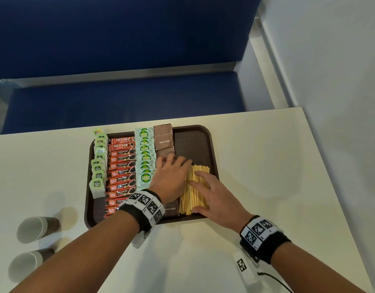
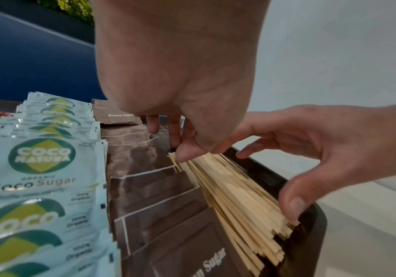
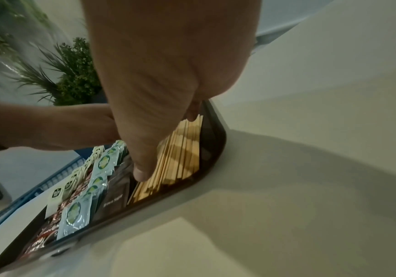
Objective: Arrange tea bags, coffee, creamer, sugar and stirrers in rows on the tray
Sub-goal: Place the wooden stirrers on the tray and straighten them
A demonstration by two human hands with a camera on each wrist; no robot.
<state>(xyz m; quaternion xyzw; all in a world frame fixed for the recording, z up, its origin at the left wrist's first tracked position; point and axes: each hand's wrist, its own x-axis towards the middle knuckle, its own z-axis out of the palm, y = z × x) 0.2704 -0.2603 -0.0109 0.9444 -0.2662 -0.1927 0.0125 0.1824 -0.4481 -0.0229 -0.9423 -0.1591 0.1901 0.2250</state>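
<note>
Squaring stirrers point(image 1: 195, 188) on tray point(image 1: 211, 144): left hand point(image 1: 171, 178) and right hand point(image 1: 211, 193) flat, gripping nothing; next, probably nudge strays parallel.

The red coffee sachets point(image 1: 122, 166) read "NESCAFE CLASSIC" at the far end and "Great Taste PREMIUM CLASSIC" nearer. The pale packets point(image 2: 43, 165) read "COCO NATURA ORGANIC Coco Sugar" and "100% Organic". The brown packets point(image 1: 164, 141) read "Brown Sugar".
</note>
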